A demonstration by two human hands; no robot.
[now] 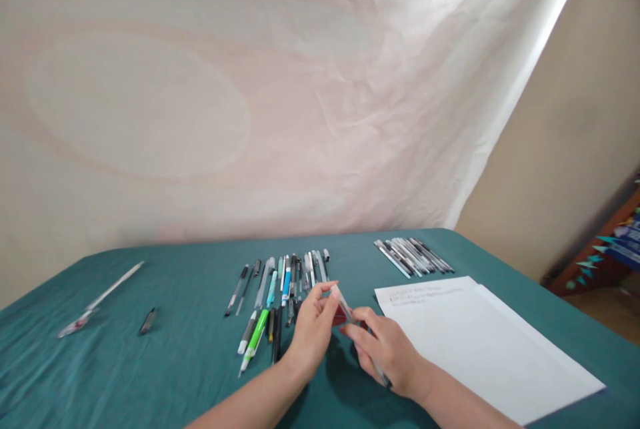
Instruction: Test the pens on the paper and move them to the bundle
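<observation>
A slim pen [346,305] with a pale upper end and a dark lower tip is held slantwise between my two hands. My left hand [316,322] pinches it near the pale end with thumb and fingers. Lower down, my right hand [383,349] is closed round the barrel, and the dark tip sticks out below the palm. A small dark red patch shows between the hands; I cannot make out what it is. Left of my left hand lie a green pen [257,337], a blue-and-white pen [287,282] and several other pens, some partly hidden behind that hand.
White paper sheets [480,349] with lines of handwriting lie at the right. Behind them is a row of several pens [413,256]. At the left are a pen cap [147,321] and a long white stick in clear wrapping [107,295]. A green cloth [190,375] covers the table.
</observation>
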